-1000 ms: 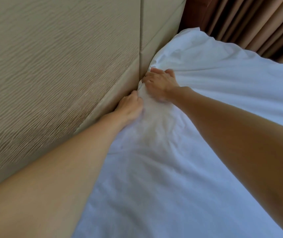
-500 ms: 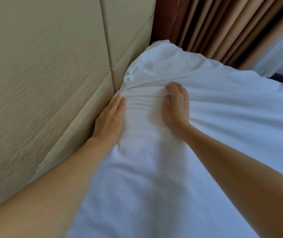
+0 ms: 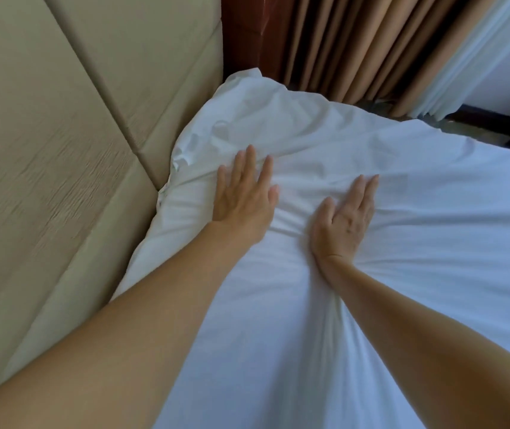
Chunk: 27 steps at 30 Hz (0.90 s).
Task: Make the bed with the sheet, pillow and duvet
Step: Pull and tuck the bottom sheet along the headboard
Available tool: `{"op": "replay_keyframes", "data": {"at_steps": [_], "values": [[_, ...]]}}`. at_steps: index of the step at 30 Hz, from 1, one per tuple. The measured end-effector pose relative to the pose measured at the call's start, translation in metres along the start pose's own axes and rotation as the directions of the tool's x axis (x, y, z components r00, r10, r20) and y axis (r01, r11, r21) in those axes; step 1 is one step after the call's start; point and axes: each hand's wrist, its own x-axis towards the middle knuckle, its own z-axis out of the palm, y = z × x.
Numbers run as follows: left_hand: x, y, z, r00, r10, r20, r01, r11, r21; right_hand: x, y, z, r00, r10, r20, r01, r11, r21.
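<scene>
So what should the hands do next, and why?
Probably sweep both flat hands, left hand and right hand, outward over the white sheet. It is bunched by the right wrist and crumpled near the padded headboard.

white sheet (image 3: 371, 305), spread flat, rumpled corner beside headboard (image 3: 62, 150)

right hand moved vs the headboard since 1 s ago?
Yes. The right hand has moved rightward, away from the padded headboard. It was bunched at the seam; now it lies flat and open on the white sheet.
</scene>
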Motion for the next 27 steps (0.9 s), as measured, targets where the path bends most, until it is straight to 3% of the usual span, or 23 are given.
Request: {"op": "replay_keyframes", "data": {"at_steps": [6,12,15,17,19,21,23,27], "values": [[0.011,0.030,0.047,0.980,0.022,-0.197,0.010,0.987,0.159,0.025,0.009,0.014,0.999,-0.018,-0.035,0.017,0.999,-0.034],[0.042,0.035,0.043,0.975,0.080,-0.208,-0.062,0.994,0.091,0.035,0.010,0.021,0.998,-0.013,-0.053,0.007,0.995,-0.101],[0.055,0.019,0.038,0.924,0.144,-0.353,-0.130,0.989,0.064,0.036,0.007,0.022,0.998,-0.018,-0.058,0.009,0.988,-0.154],[0.063,0.002,0.018,0.911,0.017,-0.412,-0.036,0.999,-0.039,0.037,0.006,0.021,0.999,-0.020,-0.042,0.011,0.980,-0.199],[0.070,-0.014,-0.004,0.929,-0.269,-0.252,0.214,0.950,-0.226,0.038,0.006,0.021,0.999,-0.017,-0.029,0.010,0.974,-0.227],[0.076,-0.024,-0.023,0.904,-0.414,-0.111,0.362,0.876,-0.319,0.039,0.005,0.021,1.000,-0.017,-0.022,0.011,0.967,-0.253],[0.084,-0.030,-0.035,0.911,-0.407,-0.070,0.370,0.880,-0.296,0.039,0.004,0.021,1.000,-0.020,-0.022,0.013,0.962,-0.274],[0.098,-0.031,-0.040,0.967,-0.249,0.060,0.255,0.919,-0.301,0.040,0.004,0.021,1.000,-0.016,-0.018,0.011,0.957,-0.289]]}}
